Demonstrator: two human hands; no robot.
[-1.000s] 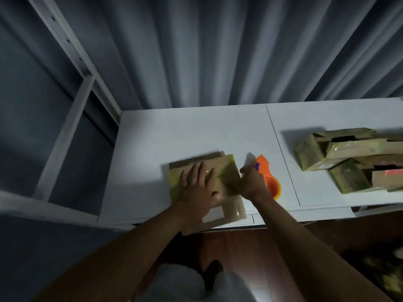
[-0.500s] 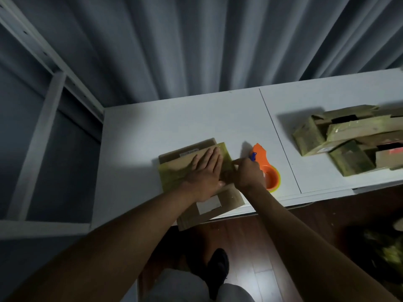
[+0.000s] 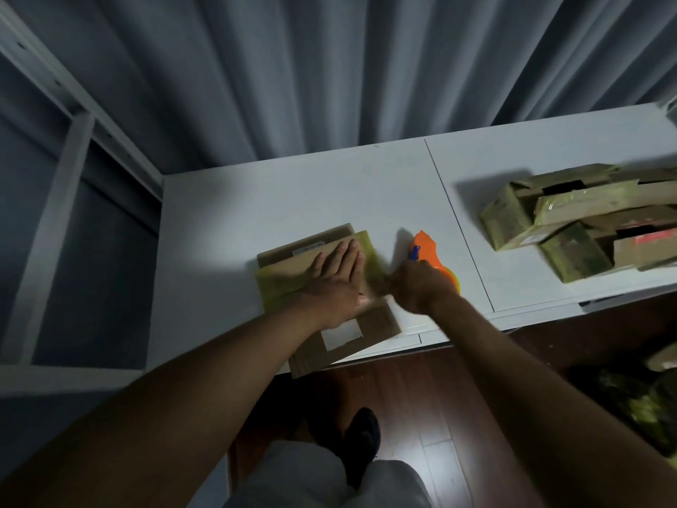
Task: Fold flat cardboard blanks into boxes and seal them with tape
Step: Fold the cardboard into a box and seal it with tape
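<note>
A flat cardboard blank [image 3: 344, 346] with a white label lies at the table's front edge, its near end overhanging. Greenish tape covers its far part [image 3: 273, 287]. My left hand [image 3: 335, 284] presses flat on the blank, fingers straight and together. The orange tape dispenser [image 3: 425, 249] stands just right of the blank. My right hand [image 3: 421, 286], blurred by motion, curls over the dispenser's near part and hides most of its roll.
The white table [image 3: 293, 199] has a seam to a second top on the right. There a pile of taped cardboard boxes [image 3: 571, 221] lies. Curtains hang behind and a white metal frame [image 3: 69, 148] stands left. More cardboard lies on the floor at lower right [image 3: 652, 408].
My left hand slid toward the blank's far edge, fingers closing together. My right hand moved from the blank's right edge onto the dispenser. The view shifted a little.
</note>
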